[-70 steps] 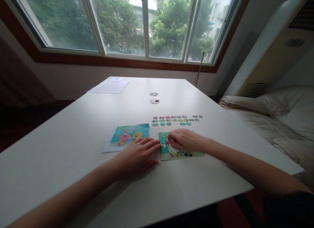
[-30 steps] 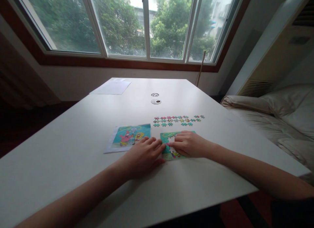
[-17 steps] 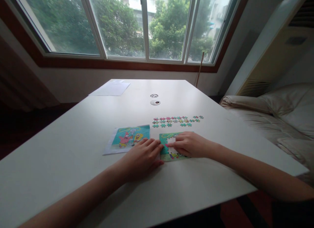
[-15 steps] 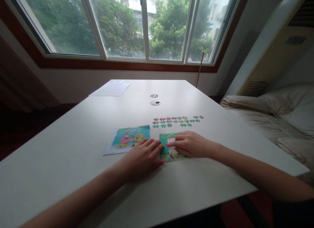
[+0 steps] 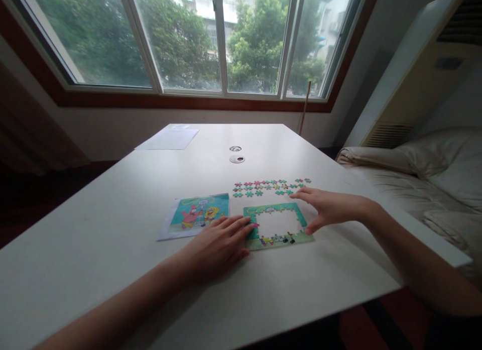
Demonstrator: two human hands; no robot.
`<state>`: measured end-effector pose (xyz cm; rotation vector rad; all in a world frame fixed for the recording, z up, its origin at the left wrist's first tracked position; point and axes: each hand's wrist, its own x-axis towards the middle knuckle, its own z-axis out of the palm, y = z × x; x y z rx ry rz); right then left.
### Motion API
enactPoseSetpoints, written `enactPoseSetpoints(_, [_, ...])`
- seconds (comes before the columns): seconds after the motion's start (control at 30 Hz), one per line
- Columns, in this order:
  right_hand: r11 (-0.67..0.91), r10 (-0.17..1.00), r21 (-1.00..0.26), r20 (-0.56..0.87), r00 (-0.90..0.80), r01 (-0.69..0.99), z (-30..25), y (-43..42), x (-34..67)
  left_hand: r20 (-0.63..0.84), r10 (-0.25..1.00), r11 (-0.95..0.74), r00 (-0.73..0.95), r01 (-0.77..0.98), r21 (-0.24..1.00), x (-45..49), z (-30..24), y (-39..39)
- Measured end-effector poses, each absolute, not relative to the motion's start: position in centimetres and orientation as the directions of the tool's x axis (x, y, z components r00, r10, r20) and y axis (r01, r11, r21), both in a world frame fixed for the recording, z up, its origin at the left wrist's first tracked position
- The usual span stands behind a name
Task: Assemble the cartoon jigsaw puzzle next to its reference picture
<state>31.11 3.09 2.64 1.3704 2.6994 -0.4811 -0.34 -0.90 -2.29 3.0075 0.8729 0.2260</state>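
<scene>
A jigsaw puzzle (image 5: 276, 243) lies flat with its border joined into a frame round a white middle. My left hand (image 5: 226, 239) rests flat, its fingertips on the puzzle's left edge. Over the right side of the puzzle hovers my right hand (image 5: 329, 207), thumb and fingers apart and nothing between them. Its fingertips come close to the rows of loose puzzle pieces (image 5: 268, 187) behind the puzzle. To the left lies a reference picture (image 5: 199, 214) of cartoon figures, its lower right corner partly covered by my left hand.
Everything lies on a white table (image 5: 113, 204). White sheets of paper (image 5: 167, 138) are at the far left corner. Two round cable-hole covers (image 5: 237, 159) sit in the tabletop's middle. A sofa (image 5: 410, 154) stands to the right, and a window (image 5: 181, 38) is ahead.
My right hand has lifted from the puzzle's left inner edge and moved right, its fingers spreading. The puzzle's white middle is uncovered now. My left hand stays in place.
</scene>
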Motion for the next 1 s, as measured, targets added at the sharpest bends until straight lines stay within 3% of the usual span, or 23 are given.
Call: enactPoseSetpoints(1.0, [0.583, 0.749, -0.213, -0.232, -0.621, 0.784, 1.9, 2.5, 29.7, 0.162, 0.597, -0.799, 0.786, 0.600, 0.035, -0.5, -2.4, -0.2])
